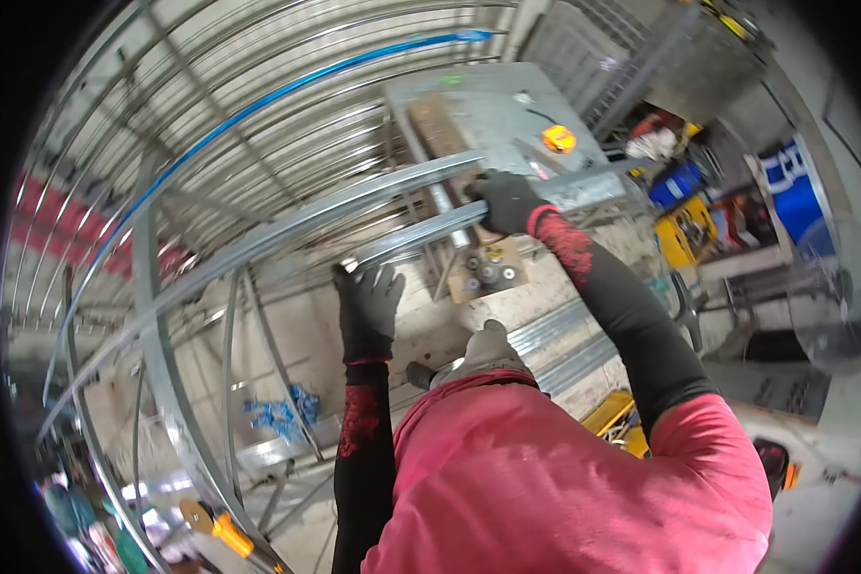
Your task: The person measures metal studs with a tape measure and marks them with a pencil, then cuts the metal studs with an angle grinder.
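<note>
My left hand (pixel 366 311), in a dark glove, is at the near left end of a short galvanized metal channel (pixel 416 234). Its fingers are spread and extended, and the fingertips appear to touch that end. Closer to the other end, my right hand (pixel 509 201), gloved too, has its fingers wrapped around the channel. Just beyond runs a longer metal rail (pixel 325 218), roughly parallel to the piece in my hands. Below the right hand sits a small board (pixel 507 277) with several round discs on it.
A metal-topped table (pixel 488 105) bears an orange tape measure (pixel 559 140). Long metal bars fill the left, with a blue strip (pixel 287 88) across them. An angle grinder (pixel 225 531) lies lower left. Tool boxes (pixel 684 231) stand right. Blue crumpled material (pixel 285 409) is on the floor.
</note>
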`<action>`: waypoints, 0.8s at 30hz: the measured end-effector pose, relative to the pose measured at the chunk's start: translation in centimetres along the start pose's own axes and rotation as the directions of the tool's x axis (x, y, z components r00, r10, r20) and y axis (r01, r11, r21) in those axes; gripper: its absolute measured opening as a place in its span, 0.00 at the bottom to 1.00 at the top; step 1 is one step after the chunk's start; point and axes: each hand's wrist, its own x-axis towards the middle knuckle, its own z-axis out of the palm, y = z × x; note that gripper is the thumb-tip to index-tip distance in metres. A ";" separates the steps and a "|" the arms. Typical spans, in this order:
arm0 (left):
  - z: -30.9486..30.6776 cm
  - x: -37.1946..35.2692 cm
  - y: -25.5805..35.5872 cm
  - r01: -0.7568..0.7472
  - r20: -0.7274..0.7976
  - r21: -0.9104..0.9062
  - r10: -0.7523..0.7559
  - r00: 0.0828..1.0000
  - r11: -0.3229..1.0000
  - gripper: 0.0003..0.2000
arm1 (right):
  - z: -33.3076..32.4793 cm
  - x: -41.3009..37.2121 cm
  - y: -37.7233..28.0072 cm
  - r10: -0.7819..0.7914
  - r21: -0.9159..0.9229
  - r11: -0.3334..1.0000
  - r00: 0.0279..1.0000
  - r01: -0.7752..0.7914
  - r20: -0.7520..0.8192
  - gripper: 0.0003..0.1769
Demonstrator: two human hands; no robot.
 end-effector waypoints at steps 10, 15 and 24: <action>6.1 2.2 -3.2 -0.208 -0.009 0.314 0.222 0.975 0.926 0.22 | -1.0 -0.7 -0.6 0.080 0.003 0.997 0.996 -0.080 -0.025 0.19; 6.4 2.0 -4.3 -0.439 0.117 0.681 0.505 0.855 0.586 0.21 | -3.2 -3.3 1.1 0.039 0.450 0.876 0.905 0.174 -0.425 0.27; 7.6 2.9 -4.1 -0.237 -0.399 0.237 0.317 0.860 0.942 0.29 | 3.6 -14.6 22.1 0.504 0.783 -0.615 0.716 -0.095 0.483 0.19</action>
